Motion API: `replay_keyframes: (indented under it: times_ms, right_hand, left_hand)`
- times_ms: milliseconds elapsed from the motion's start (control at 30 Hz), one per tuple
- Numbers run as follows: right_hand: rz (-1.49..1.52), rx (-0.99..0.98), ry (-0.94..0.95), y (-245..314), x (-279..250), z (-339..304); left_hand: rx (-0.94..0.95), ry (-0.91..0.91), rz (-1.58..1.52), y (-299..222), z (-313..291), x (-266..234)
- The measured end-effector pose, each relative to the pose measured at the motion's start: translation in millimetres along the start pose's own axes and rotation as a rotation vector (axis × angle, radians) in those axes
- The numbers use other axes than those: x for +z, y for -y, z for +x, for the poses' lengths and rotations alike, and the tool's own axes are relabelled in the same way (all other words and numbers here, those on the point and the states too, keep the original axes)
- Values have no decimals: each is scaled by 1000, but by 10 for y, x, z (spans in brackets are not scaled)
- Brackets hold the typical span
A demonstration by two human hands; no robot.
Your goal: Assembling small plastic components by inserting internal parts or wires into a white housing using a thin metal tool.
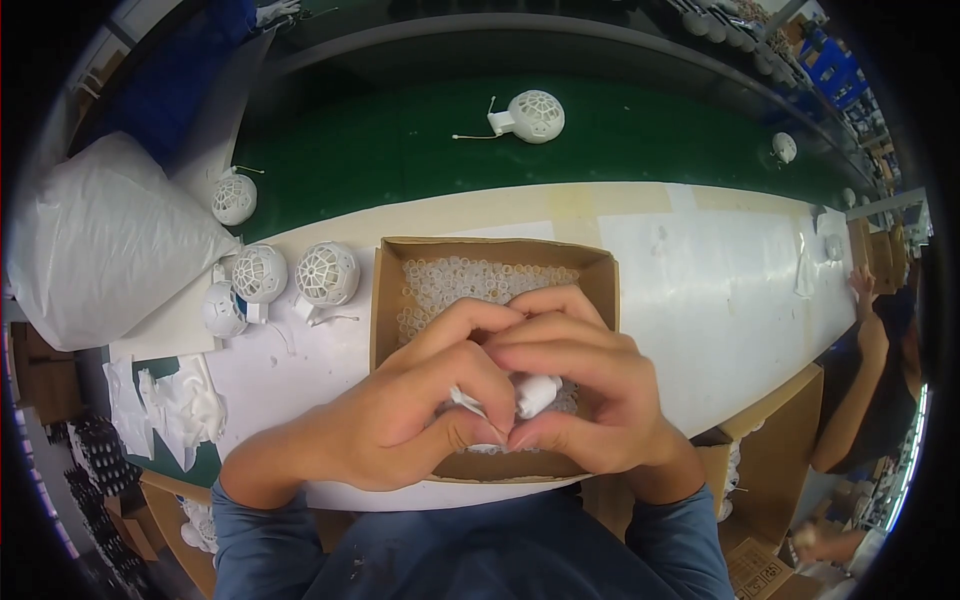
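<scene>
Both hands meet over an open cardboard box that holds many small clear plastic rings. My left hand curls inward, its thumb and fingers closed on a white plastic part. From the other side my right hand pinches the same part, thumb below and fingers above. Only pieces of the part show between the fingers; its full shape is hidden. Left of the box stand several white round lattice-shelled housings with short wires.
A green conveyor belt runs behind the table, carrying another lattice housing. At left sits a bulging white plastic bag. Cardboard boxes flank me below the table edge. Another person's arm shows at far right.
</scene>
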State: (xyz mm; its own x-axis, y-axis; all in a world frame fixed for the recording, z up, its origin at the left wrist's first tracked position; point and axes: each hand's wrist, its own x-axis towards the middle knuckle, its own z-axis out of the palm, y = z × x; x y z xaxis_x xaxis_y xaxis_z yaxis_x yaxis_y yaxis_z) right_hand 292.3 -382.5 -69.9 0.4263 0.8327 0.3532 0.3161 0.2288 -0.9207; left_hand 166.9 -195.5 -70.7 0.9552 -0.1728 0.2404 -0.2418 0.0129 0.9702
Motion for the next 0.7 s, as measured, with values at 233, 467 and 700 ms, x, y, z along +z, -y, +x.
replay_keyframes:
  times_ms: [233,467,700]
  right_hand:
    - [-79,-114,95,-19,-42,25]
    - [-10,-70,13,-11,92,-31]
    - [33,-96,-66,-63,141,-50]
  left_hand:
    - [30,-91,87,-32,84,129]
    - [136,-158,404,-8,123,188]
    - [182,-208,487,45,94,227]
